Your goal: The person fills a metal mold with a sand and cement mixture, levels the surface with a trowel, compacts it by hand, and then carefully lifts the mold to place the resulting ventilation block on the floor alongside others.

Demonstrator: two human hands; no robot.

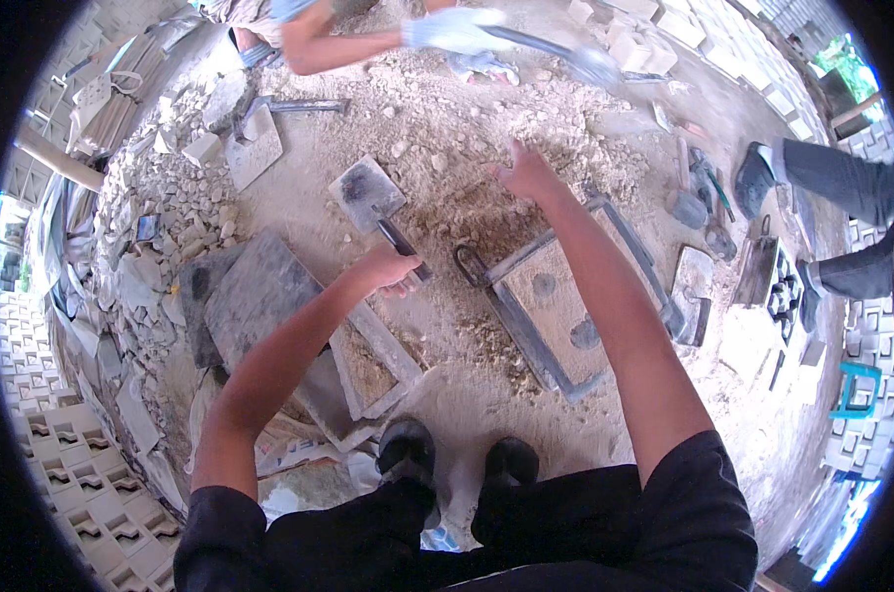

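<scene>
- The left grip [393, 273] is wrapped around the dark handle of a square-bladed trowel [368, 193], whose blade points toward the far edge of the floor [457, 390], left of its middle.
- The right grip [528, 176] is spread at the loose sand [467, 212], thumb and forefinger apart; whether it touches is unclear.
- Right of the floor's middle, a sand-filled frame [523, 336] lies partly under the right forearm.
- Rubble [171, 187] lines the floor's left edge.
- Near the far edge, a co-worker's gloved hand [454, 31] holds a blurred tool [536, 41].
</scene>
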